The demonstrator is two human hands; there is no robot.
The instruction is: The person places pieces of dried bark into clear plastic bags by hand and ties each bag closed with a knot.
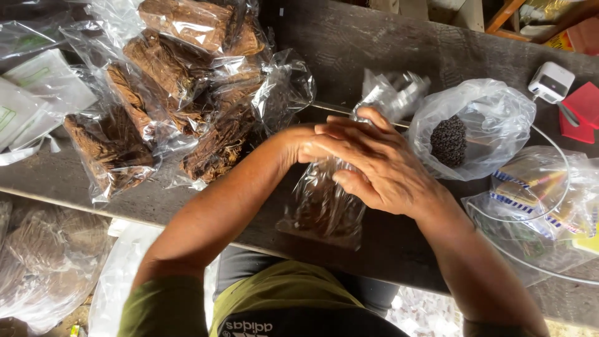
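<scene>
A small clear plastic bag [324, 212] with dark brown shredded stuff inside lies on the dark wooden table [374, 50] in front of me. My right hand [374, 165] lies over its upper part, fingers closed on the plastic. My left hand [298, 142] is mostly hidden under the right one and grips the same bag near its top. A bunch of empty clear bags [393, 90] sticks up just behind my hands.
Several filled clear bags of brown shredded leaf [168, 93] are piled at the back left. A clear bag holding a dark round lump [468, 128] sits to the right, beside a white charger [551, 81] with cable and a bag of colourful packets [543, 193].
</scene>
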